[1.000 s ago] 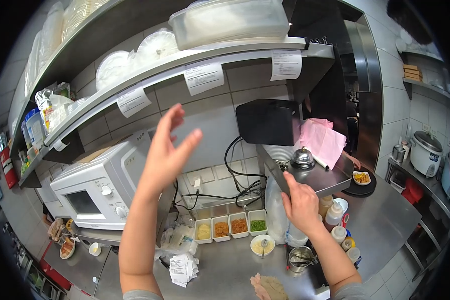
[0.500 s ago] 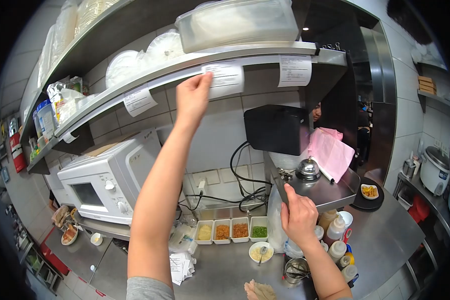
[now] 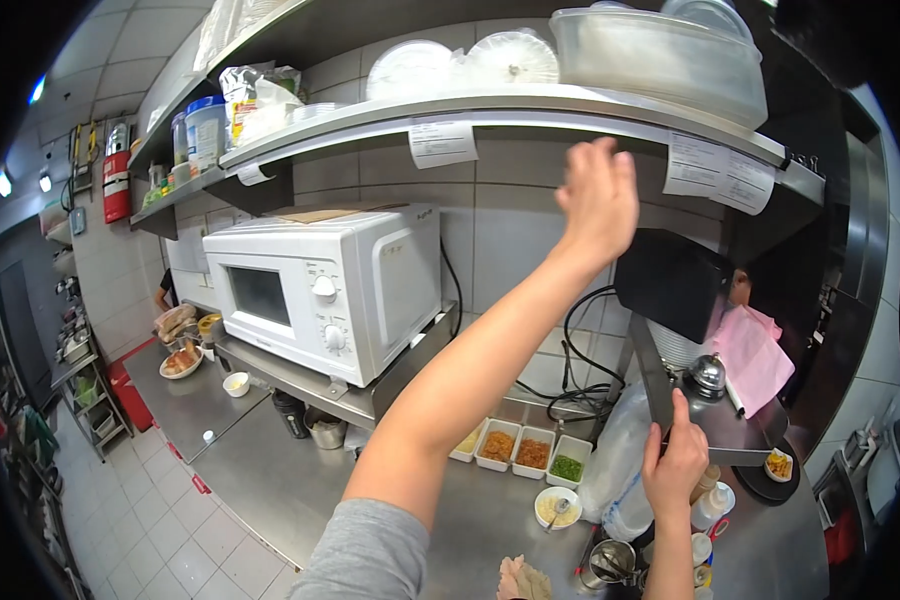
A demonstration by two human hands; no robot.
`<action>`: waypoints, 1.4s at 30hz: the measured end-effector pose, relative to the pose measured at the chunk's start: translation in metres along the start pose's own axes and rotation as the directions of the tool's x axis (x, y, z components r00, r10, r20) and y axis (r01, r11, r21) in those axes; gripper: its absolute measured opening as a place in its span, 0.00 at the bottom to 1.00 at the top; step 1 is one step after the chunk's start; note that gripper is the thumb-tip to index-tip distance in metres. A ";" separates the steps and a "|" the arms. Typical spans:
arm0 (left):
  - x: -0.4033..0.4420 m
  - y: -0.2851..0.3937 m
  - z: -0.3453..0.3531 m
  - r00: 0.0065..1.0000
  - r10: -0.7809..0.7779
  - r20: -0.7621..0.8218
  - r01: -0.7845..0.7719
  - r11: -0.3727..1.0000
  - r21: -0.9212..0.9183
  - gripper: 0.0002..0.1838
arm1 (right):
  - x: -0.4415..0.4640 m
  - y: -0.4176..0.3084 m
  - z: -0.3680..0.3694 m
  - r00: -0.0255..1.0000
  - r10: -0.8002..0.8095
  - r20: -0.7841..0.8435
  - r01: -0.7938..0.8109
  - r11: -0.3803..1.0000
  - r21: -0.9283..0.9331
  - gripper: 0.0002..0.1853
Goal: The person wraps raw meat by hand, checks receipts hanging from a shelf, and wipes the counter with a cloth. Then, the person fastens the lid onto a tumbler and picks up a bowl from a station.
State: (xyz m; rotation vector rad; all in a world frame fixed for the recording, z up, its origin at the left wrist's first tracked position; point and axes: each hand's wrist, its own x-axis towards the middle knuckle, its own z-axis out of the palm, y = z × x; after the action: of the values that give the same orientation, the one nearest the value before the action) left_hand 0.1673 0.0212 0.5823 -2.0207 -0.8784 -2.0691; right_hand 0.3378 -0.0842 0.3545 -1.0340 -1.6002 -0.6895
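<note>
Just below the front edge of a metal shelf (image 3: 530, 97), the left hand (image 3: 598, 200) was raised, half open, its blurred fingers pointing upward and no object visible in its grip. On its right, two overlapping paper slips (image 3: 695, 165) hung from the shelf edge, near the fingers but apart from them; another slip (image 3: 442, 143) hung farther left. Lower down, the right hand (image 3: 675, 462) was partly open, index finger extended upward, thumb apart and the other fingers curled, with nothing visible in its hold. Its fingertip was near the edge of a metal stand (image 3: 735, 435); whether they touched could not be told. On the stand sat a silver bell (image 3: 708, 374), with a pink cloth (image 3: 753, 358) just beside it and a black box (image 3: 670, 283) behind. Under the left forearm, white tubs of chopped food (image 3: 533, 453) stood in a row on the tabletop (image 3: 260, 475), partly covered by the arm. Between the tubs and the right forearm was a bowl with a spoon (image 3: 557, 508). Farther left, a white microwave (image 3: 325, 290) rested on a raised metal ledge. Above, the shelf carried wrapped lids (image 3: 410, 70) and a large clear plastic container (image 3: 660, 65).
</note>
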 end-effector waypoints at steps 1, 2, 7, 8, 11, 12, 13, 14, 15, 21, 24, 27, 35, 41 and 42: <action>-0.007 -0.011 -0.018 0.974 0.130 -0.184 -0.126 0.991 0.033 0.20 | 0.000 0.000 0.001 1.000 -0.008 -0.010 0.008 1.000 0.003 0.30; -0.008 -0.020 -0.037 0.915 0.239 -0.324 -0.205 0.969 0.136 0.19 | -0.001 0.000 0.003 1.000 -0.005 -0.012 0.005 1.000 -0.002 0.30; 0.025 -0.073 -0.116 0.813 0.413 -0.410 -0.173 0.845 0.507 0.24 | 0.001 -0.001 0.005 0.998 -0.036 -0.046 0.033 0.998 -0.055 0.28; 0.029 -0.078 -0.120 0.843 0.398 -0.362 -0.147 0.817 0.557 0.24 | 0.003 -0.003 0.006 0.996 -0.060 -0.062 0.056 0.996 -0.063 0.28; 0.026 -0.076 -0.111 0.869 0.436 -0.233 -0.178 0.717 0.674 0.25 | -0.002 -0.003 0.005 1.000 0.020 0.007 -0.020 0.999 -0.043 0.27; 0.024 -0.074 -0.097 0.862 0.459 -0.215 -0.191 0.688 0.701 0.26 | -0.002 -0.004 0.005 1.000 0.025 0.014 -0.024 0.998 -0.054 0.27; 0.019 -0.061 -0.085 0.864 0.466 -0.190 -0.232 0.705 0.670 0.27 | -0.002 -0.004 0.006 1.000 0.027 0.000 -0.027 0.999 -0.036 0.27; 0.015 -0.054 -0.067 0.865 0.479 -0.151 -0.262 0.687 0.677 0.27 | -0.001 -0.005 0.009 0.999 0.034 0.008 -0.034 0.999 -0.017 0.27; 0.013 -0.049 -0.047 0.858 0.491 -0.151 -0.279 0.692 0.666 0.28 | -0.002 -0.005 0.009 0.999 0.048 0.017 -0.048 0.999 -0.007 0.27; 0.006 -0.006 0.005 0.886 0.446 -0.127 -0.300 0.759 0.578 0.30 | 0.004 -0.008 -0.001 1.000 0.010 -0.001 -0.010 0.998 -0.055 0.28; 0.006 -0.007 0.004 0.886 0.455 -0.090 -0.342 0.772 0.536 0.30 | 0.003 -0.006 -0.003 1.000 0.018 0.006 -0.018 1.000 -0.019 0.30; 0.005 -0.007 -0.007 0.905 0.417 -0.088 -0.369 0.870 0.327 0.27 | 0.003 -0.006 -0.004 1.000 0.006 -0.006 -0.006 0.999 -0.036 0.30; 0.014 -0.034 -0.039 0.929 0.116 -0.351 -0.221 0.935 -0.277 0.17 | 0.001 -0.004 0.002 0.999 -0.001 -0.033 -0.002 0.997 -0.075 0.30; 0.038 -0.032 -0.020 0.969 -0.122 -0.214 -0.001 0.865 -0.501 0.15 | 0.000 -0.001 0.002 1.000 -0.005 -0.014 0.004 0.998 -0.055 0.30; 0.038 -0.030 -0.019 0.967 -0.123 -0.222 0.003 0.880 -0.475 0.15 | 0.001 0.000 0.001 1.000 -0.014 -0.016 0.013 0.999 -0.051 0.31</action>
State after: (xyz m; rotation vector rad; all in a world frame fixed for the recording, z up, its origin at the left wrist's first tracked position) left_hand 0.1323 0.0486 0.6102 -1.8770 -0.4260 -2.7105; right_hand 0.3368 -0.0829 0.3548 -1.0526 -1.5842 -0.7495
